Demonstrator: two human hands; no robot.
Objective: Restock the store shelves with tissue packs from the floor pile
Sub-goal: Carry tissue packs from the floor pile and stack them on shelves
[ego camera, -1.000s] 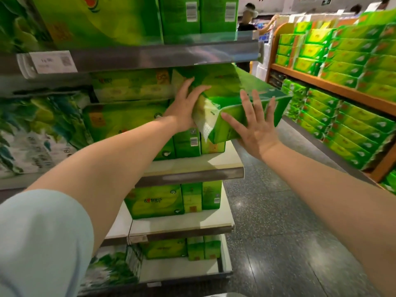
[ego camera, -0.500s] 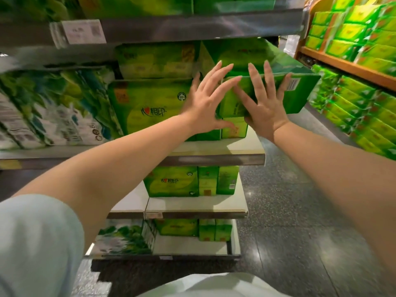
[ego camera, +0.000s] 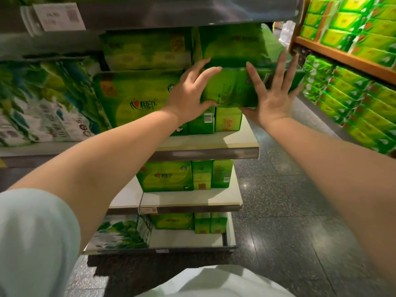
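Pressing against a green tissue pack, both bare hands work at the right end of the upper shelf. The left hand lies on the pack's left front corner with its fingers spread and nearly straight, thumb tucked under the lower edge. The right hand has its palm flat on the pack's near face, fingers fanned upward and apart, the heel of the hand at the bottom edge; neither hand curls round the pack. The pack sits on top of two narrow upright green packs at the shelf's right front corner, and its right end juts past that edge over the aisle. Another green pack lies directly above it, just under the metal shelf overhead, which carries a price tag near its left end. To the left, a large green bundle stands on the same shelf, with a flatter pack on top, and a leaf-printed bundle fills the shelf's left part. Lower shelves hold more green packs at their right ends. Across the dark speckled floor, a wooden rack on the right is stacked with rows of green packs. A pale sleeve covers the left upper arm.
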